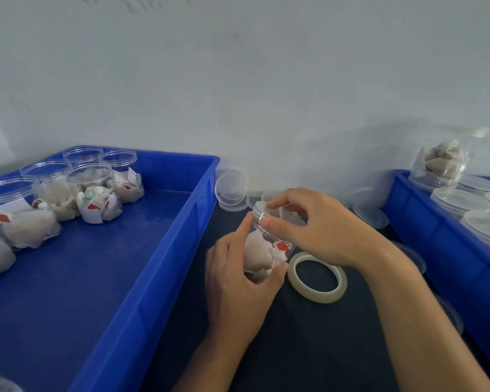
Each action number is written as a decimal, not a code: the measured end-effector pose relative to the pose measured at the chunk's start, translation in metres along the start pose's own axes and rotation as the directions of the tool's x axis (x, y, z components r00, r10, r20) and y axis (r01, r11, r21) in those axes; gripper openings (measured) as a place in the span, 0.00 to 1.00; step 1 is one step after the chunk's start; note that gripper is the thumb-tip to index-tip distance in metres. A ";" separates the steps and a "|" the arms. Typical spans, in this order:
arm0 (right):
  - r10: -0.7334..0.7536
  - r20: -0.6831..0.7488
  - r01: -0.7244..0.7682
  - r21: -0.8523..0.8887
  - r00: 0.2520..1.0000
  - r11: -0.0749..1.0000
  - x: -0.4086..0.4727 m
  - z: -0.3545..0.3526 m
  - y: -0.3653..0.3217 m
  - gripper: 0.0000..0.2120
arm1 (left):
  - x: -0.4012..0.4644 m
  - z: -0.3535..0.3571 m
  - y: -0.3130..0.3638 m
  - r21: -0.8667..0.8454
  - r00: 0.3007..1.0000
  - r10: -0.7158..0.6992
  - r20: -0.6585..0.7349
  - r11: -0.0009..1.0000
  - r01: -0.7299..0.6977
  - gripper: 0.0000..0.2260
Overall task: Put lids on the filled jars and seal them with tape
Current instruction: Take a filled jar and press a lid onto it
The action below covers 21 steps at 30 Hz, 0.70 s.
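Observation:
I hold a clear plastic jar (263, 250) filled with white packets, tilted over the dark table between two blue trays. My left hand (238, 281) grips its lower body, index finger stretched up along the side. My right hand (320, 227) curls over the top and grips the clear lid (262, 212) seated on the jar's mouth. A roll of clear tape (317, 277) lies flat on the table just right of the jar, under my right wrist.
The left blue tray (159, 264) holds several open filled jars (96, 190) at its far left. The right blue tray (425, 222) holds stacked lidded jars (461, 202), with one filled jar (444, 159) on top. Loose clear lids (231, 190) lie by the wall.

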State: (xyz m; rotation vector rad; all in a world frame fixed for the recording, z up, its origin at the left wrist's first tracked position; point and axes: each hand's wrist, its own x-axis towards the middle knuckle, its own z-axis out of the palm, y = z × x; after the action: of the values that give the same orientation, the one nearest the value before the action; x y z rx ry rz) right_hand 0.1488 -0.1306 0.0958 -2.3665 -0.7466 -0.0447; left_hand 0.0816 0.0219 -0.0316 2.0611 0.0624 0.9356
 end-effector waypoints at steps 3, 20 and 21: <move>0.010 0.011 -0.011 0.038 1.000 0.999 -0.001 -0.001 0.001 0.19 | 0.000 0.000 0.001 0.002 0.999 0.026 -0.029 1.000 -0.026 0.40; -0.028 0.085 0.009 0.224 0.996 0.975 0.000 -0.009 0.016 0.07 | -0.003 -0.001 0.002 -0.094 0.997 0.067 0.037 0.994 -0.063 0.40; -0.040 0.085 0.019 0.242 0.996 0.970 -0.001 -0.009 0.017 0.07 | -0.003 -0.001 0.003 -0.089 0.997 0.062 0.037 0.994 -0.058 0.40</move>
State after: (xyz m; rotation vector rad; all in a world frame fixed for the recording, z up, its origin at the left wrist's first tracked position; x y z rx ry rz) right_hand 0.1583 -0.1468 0.0927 -2.1369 -0.7831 0.1331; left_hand 0.0782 0.0201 -0.0310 2.0089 -0.0614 0.9170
